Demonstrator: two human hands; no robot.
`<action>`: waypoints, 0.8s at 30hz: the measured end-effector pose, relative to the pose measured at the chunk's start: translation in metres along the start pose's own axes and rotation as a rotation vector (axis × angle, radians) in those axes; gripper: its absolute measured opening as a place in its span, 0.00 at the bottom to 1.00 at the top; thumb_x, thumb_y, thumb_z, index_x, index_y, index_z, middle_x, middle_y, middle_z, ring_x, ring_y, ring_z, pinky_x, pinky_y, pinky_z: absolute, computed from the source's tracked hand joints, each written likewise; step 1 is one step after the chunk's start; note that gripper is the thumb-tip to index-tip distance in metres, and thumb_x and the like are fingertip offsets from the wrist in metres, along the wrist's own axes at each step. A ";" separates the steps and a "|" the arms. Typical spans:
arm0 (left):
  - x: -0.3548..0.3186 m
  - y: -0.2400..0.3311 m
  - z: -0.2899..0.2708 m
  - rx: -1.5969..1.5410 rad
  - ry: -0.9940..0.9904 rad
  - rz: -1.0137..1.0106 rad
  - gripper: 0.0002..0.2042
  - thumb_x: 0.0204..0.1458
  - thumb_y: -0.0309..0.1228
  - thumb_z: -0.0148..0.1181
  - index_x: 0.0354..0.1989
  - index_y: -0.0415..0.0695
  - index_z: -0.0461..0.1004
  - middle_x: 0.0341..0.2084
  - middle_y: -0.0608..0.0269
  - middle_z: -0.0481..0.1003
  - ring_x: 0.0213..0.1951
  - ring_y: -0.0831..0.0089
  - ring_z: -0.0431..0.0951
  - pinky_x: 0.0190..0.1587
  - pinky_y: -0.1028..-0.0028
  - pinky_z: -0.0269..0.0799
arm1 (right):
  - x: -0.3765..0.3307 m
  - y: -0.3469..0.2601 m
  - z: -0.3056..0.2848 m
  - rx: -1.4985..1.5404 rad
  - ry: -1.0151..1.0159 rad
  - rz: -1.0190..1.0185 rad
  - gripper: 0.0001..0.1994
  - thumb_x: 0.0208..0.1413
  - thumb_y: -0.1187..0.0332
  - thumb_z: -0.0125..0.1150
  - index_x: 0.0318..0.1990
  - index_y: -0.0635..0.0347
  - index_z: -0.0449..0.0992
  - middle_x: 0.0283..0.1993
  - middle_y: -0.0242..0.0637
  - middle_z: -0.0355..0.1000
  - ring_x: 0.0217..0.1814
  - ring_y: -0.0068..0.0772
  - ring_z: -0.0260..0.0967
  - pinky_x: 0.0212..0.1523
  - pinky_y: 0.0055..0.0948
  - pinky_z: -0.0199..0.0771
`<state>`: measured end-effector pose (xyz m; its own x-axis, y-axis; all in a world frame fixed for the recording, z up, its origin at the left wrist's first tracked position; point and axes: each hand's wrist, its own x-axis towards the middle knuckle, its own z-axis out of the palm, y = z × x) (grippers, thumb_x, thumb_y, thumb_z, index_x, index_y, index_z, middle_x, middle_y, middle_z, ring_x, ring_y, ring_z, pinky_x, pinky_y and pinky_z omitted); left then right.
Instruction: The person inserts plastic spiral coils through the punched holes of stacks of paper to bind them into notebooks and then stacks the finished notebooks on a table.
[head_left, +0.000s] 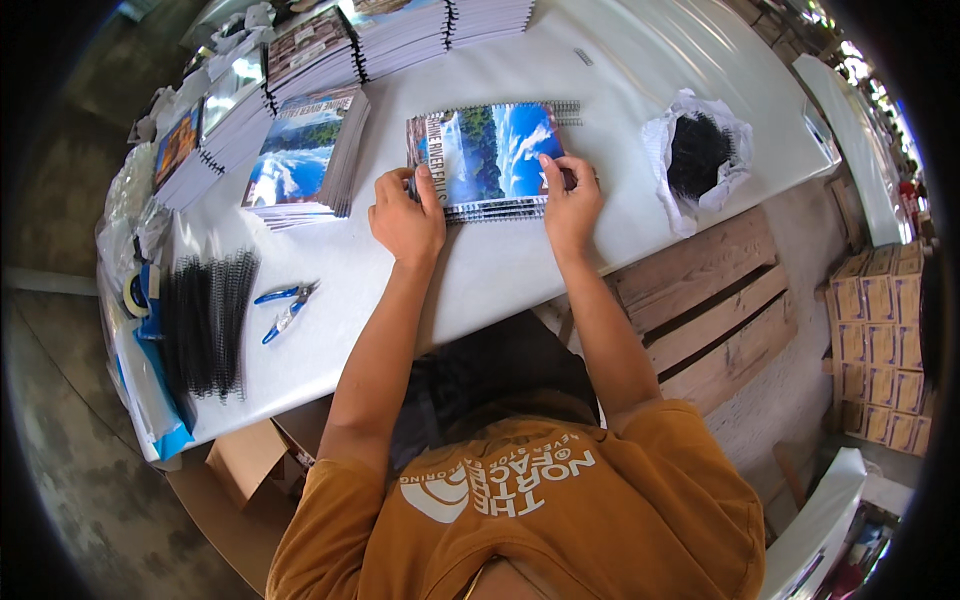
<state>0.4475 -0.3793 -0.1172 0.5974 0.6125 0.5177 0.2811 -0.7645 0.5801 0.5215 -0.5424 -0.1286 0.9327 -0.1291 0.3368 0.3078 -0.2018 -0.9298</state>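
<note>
A small stack of notebooks with a blue waterfall cover (488, 150) lies on the white table in front of me. My left hand (408, 215) grips its left edge, thumb on top. My right hand (573, 205) closes on the right edge, thumb also on the cover. A dark spiral coil (568, 113) runs along the far edge and sticks out past the right corner. More coil loops show along the near edge. The fingers under the notebooks are hidden.
Left of me are a loose waterfall-print stack (300, 150), black coils (208, 320), blue-handled pliers (287, 308) and a tape dispenser (148, 300). Bound book stacks (400, 50) stand behind. A white bag of black scraps (700, 155) sits right, above wooden slats (700, 300); cartons (880, 345) are farther right.
</note>
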 end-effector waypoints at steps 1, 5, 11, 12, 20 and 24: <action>0.001 0.000 -0.002 0.054 -0.046 -0.004 0.12 0.54 0.39 0.50 0.35 0.44 0.72 0.32 0.58 0.72 0.33 0.63 0.72 0.39 0.66 0.62 | 0.001 0.000 -0.001 -0.037 -0.008 -0.032 0.12 0.48 0.65 0.64 0.31 0.64 0.70 0.34 0.43 0.68 0.27 0.32 0.67 0.26 0.27 0.66; 0.027 -0.004 -0.029 0.121 0.117 0.275 0.11 0.50 0.35 0.52 0.38 0.44 0.71 0.41 0.55 0.69 0.45 0.59 0.67 0.47 0.60 0.57 | 0.002 -0.003 -0.005 -0.156 0.070 -0.166 0.14 0.49 0.64 0.63 0.39 0.62 0.69 0.43 0.45 0.65 0.40 0.38 0.65 0.40 0.33 0.64; 0.066 -0.106 -0.102 0.537 -0.192 0.414 0.19 0.47 0.27 0.51 0.50 0.45 0.67 0.54 0.53 0.64 0.58 0.59 0.61 0.59 0.60 0.55 | -0.015 -0.028 -0.007 -0.199 0.174 -0.595 0.17 0.52 0.64 0.57 0.47 0.63 0.66 0.53 0.48 0.58 0.57 0.48 0.51 0.57 0.43 0.48; 0.059 -0.095 -0.119 0.500 -0.136 0.465 0.18 0.47 0.24 0.50 0.50 0.45 0.68 0.45 0.54 0.72 0.47 0.60 0.72 0.49 0.67 0.67 | -0.024 -0.026 -0.009 -0.132 0.113 -0.577 0.18 0.51 0.68 0.58 0.48 0.64 0.65 0.56 0.48 0.56 0.60 0.44 0.49 0.59 0.41 0.46; 0.004 -0.009 -0.260 -0.325 -0.559 0.164 0.11 0.49 0.28 0.58 0.39 0.38 0.75 0.32 0.55 0.76 0.34 0.64 0.75 0.40 0.70 0.68 | -0.059 -0.096 0.000 0.799 -0.948 0.158 0.25 0.43 0.73 0.68 0.51 0.66 0.67 0.41 0.39 0.74 0.42 0.22 0.70 0.41 0.22 0.70; 0.019 -0.080 -0.261 -0.333 -0.436 -0.016 0.16 0.49 0.35 0.58 0.43 0.36 0.73 0.39 0.53 0.75 0.40 0.64 0.74 0.45 0.70 0.67 | -0.074 -0.119 0.003 0.725 -0.965 0.060 0.08 0.47 0.77 0.62 0.37 0.67 0.77 0.33 0.36 0.76 0.33 0.18 0.71 0.35 0.18 0.71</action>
<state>0.2404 -0.2539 0.0099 0.8710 0.4289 0.2394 0.0817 -0.6072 0.7903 0.4163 -0.5059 -0.0431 0.6103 0.7209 0.3285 0.0052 0.4111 -0.9116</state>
